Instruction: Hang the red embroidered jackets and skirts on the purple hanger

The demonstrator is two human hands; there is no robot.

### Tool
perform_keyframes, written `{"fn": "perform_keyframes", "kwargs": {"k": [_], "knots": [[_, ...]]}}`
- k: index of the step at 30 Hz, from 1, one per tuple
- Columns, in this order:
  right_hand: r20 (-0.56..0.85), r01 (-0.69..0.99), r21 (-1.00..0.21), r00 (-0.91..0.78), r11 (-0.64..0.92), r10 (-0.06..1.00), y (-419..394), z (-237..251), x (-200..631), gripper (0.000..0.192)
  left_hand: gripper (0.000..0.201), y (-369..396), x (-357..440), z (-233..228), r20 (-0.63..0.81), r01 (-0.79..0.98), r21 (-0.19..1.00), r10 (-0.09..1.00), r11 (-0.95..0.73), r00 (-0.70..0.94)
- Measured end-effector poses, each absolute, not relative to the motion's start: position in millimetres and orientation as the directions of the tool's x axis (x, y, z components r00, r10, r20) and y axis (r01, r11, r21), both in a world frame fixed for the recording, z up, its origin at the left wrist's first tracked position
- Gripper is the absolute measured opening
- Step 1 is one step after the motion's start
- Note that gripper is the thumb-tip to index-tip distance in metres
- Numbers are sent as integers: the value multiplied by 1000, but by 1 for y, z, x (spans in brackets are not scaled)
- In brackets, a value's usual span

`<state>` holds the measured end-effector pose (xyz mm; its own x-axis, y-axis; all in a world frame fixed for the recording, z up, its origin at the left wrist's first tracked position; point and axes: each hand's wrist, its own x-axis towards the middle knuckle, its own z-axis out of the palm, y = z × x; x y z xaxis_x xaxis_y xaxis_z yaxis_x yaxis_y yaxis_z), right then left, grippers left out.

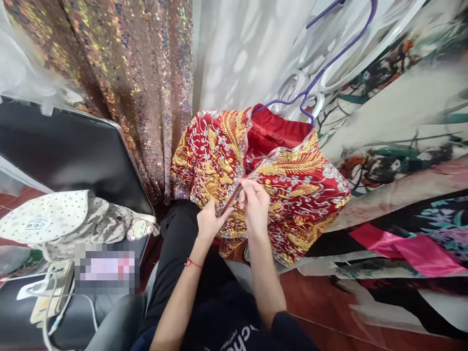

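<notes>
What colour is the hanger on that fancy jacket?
Purple: the hanger above the red jacket, seen in the head view.

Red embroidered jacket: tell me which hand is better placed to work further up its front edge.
Right, probably. The right hand pinches higher on the red jacket edge; the left hand grips lower.

open floor (321, 302) rightward (sequin curtain (146, 97), black case (73, 151) crowding left)
</notes>
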<state>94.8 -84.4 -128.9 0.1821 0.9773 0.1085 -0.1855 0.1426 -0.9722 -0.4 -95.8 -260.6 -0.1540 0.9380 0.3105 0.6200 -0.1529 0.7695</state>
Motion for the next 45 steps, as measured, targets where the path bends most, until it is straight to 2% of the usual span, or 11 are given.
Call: {"fn": "perform_keyframes", "kwargs": {"k": [6, 17, 21, 24, 26, 30, 32, 35, 38, 40, 45], "knots": [[121, -245, -956, 165, 160, 979, -82, -127, 91, 27, 20, -69, -1, -215, 523, 647, 627, 850, -433, 62], [300, -191, -909, 313, 370, 901, -59, -88, 78, 21, 30, -66, 8, -210, 549, 612, 636, 833, -471, 71], [364, -57, -913, 333, 404, 870, -51, -84, 81, 22, 27, -62, 4, -205, 483, 651, 614, 865, -447, 138], [450, 245, -883, 209, 399, 868, -61, -80, 102, 26, 23, -53, -11, -196, 468, 661, 589, 863, -465, 190], [565, 467, -773, 198, 429, 801, -72, -73, 125, 26, 21, -42, -27, -181, 538, 640, 590, 831, -491, 142], [866, 812, -457, 311, 364, 392, -88, -56, 176, 25, 27, -4, -59, -128, 759, 629, 564, 635, -534, -141], [916, 900, -362, 295, 243, 273, -89, -56, 197, 25, 42, 19, -71, -99, 828, 668, 488, 541, -561, -150], [900, 944, -306, 245, 123, 359, -79, -68, 220, 47, 59, 54, -83, -71, 817, 702, 392, 576, -594, 33], [881, 959, -280, 242, 35, 407, -63, -88, 233, 61, 52, 78, -89, -64, 738, 701, 360, 647, -616, 190], [885, 959, -282, 246, 34, 394, -51, -97, 242, 63, 49, 81, -92, -66, 728, 726, 361, 663, -586, 173], [861, 904, -368, 245, 215, 445, -27, -84, 266, 56, 57, 52, -89, -57, 778, 762, 369, 625, -533, 61]]}}
